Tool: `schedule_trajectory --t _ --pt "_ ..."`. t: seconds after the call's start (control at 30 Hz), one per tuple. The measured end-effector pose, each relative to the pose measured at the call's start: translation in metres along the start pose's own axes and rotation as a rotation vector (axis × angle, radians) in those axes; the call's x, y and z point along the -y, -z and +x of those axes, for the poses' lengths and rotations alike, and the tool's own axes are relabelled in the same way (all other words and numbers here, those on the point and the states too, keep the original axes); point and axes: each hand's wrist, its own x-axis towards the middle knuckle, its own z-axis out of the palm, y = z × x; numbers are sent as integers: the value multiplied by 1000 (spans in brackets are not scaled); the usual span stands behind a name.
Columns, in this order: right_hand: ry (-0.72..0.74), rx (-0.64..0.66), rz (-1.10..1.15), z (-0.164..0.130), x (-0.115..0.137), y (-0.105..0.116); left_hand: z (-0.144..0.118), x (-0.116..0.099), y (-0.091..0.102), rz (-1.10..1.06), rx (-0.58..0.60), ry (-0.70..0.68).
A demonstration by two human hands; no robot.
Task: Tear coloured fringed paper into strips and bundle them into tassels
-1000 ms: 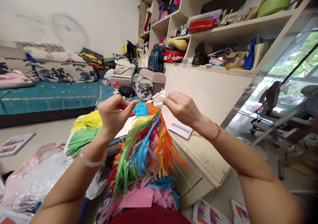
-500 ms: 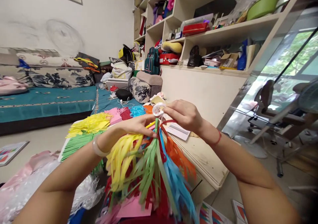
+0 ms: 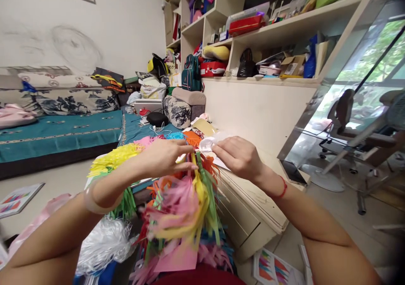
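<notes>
Left hand [image 3: 164,156] pinched on top of paper fringe bunch [image 3: 183,205], strips hanging down over lap. Right hand [image 3: 238,156] clamped on small white tape roll [image 3: 207,143], just beside bunch top. More fringe piles [image 3: 110,160] on tabletop [image 3: 253,196] behind.

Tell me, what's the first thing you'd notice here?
A bright bunch of paper strips in pink, yellow, green and orange hangs in the middle. The left hand pinches its top, and the right hand holds a small white roll beside it. Behind, more coloured strips lie on a low table.
</notes>
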Motion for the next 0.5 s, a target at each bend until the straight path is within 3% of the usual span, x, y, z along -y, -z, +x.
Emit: schedule_trajectory --t 0.1,0.23,0.3,0.43,0.5 --pt "-123 65 27 -3 7 1 -5 1 3 104 -45 -4" --pt "-203 79 107 -3 16 6 -11 1 -6 -25 -57 -26" --pt "-208 56 141 -1 19 8 -16 -1 -13 -120 -56 -24" --pt "-251 -47 215 4 22 12 -36 -5 -32 -473 -253 86" --pt "-277 -77 255 9 25 14 -46 -8 -46 -663 -281 175"
